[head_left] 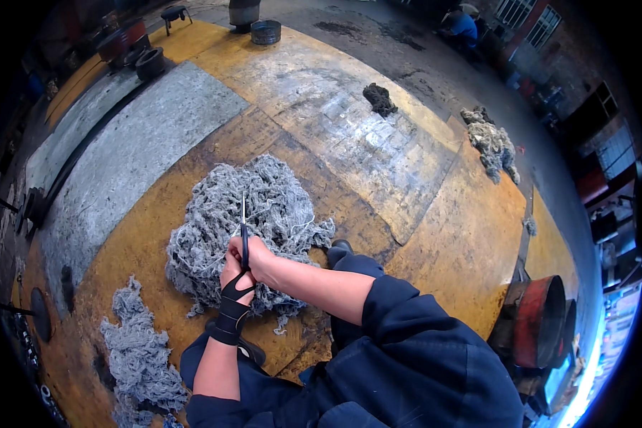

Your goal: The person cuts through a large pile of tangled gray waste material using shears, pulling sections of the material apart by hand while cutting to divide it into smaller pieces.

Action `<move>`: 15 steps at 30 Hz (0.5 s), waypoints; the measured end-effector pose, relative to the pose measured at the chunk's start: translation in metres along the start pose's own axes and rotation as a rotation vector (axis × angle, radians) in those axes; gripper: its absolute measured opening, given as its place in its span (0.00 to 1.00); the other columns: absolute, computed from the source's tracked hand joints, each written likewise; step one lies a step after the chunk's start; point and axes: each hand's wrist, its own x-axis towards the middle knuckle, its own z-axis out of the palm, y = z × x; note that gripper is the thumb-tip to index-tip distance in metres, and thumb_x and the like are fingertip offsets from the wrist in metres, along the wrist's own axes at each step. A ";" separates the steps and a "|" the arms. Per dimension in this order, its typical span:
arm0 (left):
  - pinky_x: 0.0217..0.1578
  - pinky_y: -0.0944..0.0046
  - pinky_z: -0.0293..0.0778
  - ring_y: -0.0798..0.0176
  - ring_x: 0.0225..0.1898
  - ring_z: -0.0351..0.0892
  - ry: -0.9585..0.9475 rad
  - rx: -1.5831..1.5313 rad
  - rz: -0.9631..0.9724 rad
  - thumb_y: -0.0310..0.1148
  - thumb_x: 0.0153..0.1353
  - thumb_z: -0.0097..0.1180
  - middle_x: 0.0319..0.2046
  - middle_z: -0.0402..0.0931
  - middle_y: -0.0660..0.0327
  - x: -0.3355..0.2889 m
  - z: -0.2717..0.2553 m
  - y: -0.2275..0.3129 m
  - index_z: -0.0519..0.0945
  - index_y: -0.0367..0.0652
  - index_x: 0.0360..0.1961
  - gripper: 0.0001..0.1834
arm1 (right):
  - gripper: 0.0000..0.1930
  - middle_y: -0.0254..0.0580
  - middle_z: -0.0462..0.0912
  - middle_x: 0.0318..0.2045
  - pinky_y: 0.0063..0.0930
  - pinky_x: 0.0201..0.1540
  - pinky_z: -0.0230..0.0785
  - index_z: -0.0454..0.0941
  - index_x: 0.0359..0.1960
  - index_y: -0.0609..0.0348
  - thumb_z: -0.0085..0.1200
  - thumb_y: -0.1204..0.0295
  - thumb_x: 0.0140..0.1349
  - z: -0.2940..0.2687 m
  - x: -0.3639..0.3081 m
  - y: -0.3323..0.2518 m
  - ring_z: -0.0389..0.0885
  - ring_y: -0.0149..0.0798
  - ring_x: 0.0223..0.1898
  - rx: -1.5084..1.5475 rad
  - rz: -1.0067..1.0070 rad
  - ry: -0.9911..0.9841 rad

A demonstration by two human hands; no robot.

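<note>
Steer dark-handled blade, clasped in right hand, clear of left hand, bunched alongside with hold too hidden to tell, above grey fibre pile on yellow flooring.

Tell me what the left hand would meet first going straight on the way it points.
Probably the right hand, which looks close against it; beyond lies the heap of grey fibre. Depth is unclear.

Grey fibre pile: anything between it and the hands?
Nothing visible blocks the left hand or right hand from the grey fibre pile. The black-handled blade at the hands points out over it; the space beneath the hands is hidden.
</note>
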 end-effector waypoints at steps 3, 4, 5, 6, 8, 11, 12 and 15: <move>0.41 0.58 0.72 0.50 0.41 0.79 0.008 -0.110 0.032 0.38 0.49 0.61 0.39 0.78 0.52 0.007 0.005 -0.020 0.67 0.41 0.51 0.29 | 0.09 0.39 0.72 0.17 0.31 0.22 0.59 0.74 0.17 0.63 0.53 0.70 0.48 0.001 0.000 0.001 0.68 0.35 0.18 0.023 -0.019 -0.048; 0.41 0.58 0.72 0.50 0.41 0.79 0.012 -0.122 0.044 0.38 0.49 0.61 0.39 0.78 0.52 0.007 0.006 -0.025 0.67 0.40 0.52 0.29 | 0.09 0.39 0.72 0.17 0.31 0.22 0.59 0.74 0.17 0.63 0.53 0.70 0.48 0.001 0.000 0.001 0.68 0.35 0.17 0.028 -0.025 -0.051; 0.41 0.58 0.72 0.50 0.41 0.79 0.007 -0.140 0.050 0.38 0.49 0.61 0.39 0.78 0.52 0.006 0.008 -0.024 0.67 0.40 0.52 0.29 | 0.09 0.39 0.72 0.16 0.31 0.22 0.59 0.74 0.17 0.63 0.53 0.70 0.49 0.000 -0.001 0.000 0.68 0.35 0.17 0.031 -0.026 -0.043; 0.41 0.58 0.71 0.50 0.41 0.79 0.002 -0.135 0.056 0.37 0.49 0.61 0.39 0.79 0.52 0.006 0.009 -0.023 0.67 0.40 0.52 0.29 | 0.09 0.39 0.72 0.16 0.31 0.21 0.59 0.74 0.17 0.63 0.53 0.70 0.49 -0.002 -0.002 -0.001 0.68 0.35 0.17 0.034 -0.026 -0.035; 0.41 0.58 0.72 0.51 0.41 0.79 -0.010 -0.145 0.072 0.36 0.47 0.62 0.39 0.79 0.52 0.003 0.009 -0.018 0.67 0.41 0.52 0.30 | 0.09 0.38 0.71 0.15 0.30 0.21 0.58 0.74 0.17 0.62 0.53 0.70 0.49 -0.003 -0.005 -0.003 0.67 0.35 0.16 0.048 -0.013 -0.023; 0.41 0.57 0.72 0.50 0.41 0.79 -0.030 -0.197 0.099 0.33 0.45 0.64 0.39 0.79 0.51 -0.002 0.007 -0.003 0.67 0.42 0.53 0.32 | 0.09 0.38 0.71 0.15 0.30 0.20 0.57 0.72 0.16 0.60 0.53 0.70 0.50 -0.008 -0.010 -0.011 0.67 0.34 0.16 0.022 -0.015 -0.040; 0.40 0.57 0.72 0.50 0.40 0.79 -0.019 -0.102 0.120 0.32 0.44 0.64 0.40 0.78 0.51 -0.004 0.004 0.003 0.67 0.42 0.53 0.32 | 0.10 0.38 0.70 0.14 0.29 0.19 0.56 0.72 0.15 0.60 0.53 0.70 0.50 -0.008 -0.013 -0.013 0.67 0.34 0.16 0.007 -0.013 -0.051; 0.38 0.59 0.72 0.54 0.38 0.79 -0.013 0.098 0.208 0.28 0.44 0.65 0.40 0.78 0.53 -0.009 -0.005 0.029 0.66 0.43 0.54 0.33 | 0.07 0.39 0.71 0.12 0.30 0.19 0.64 0.72 0.18 0.60 0.51 0.72 0.52 -0.029 -0.002 -0.038 0.71 0.37 0.14 0.042 0.106 -0.187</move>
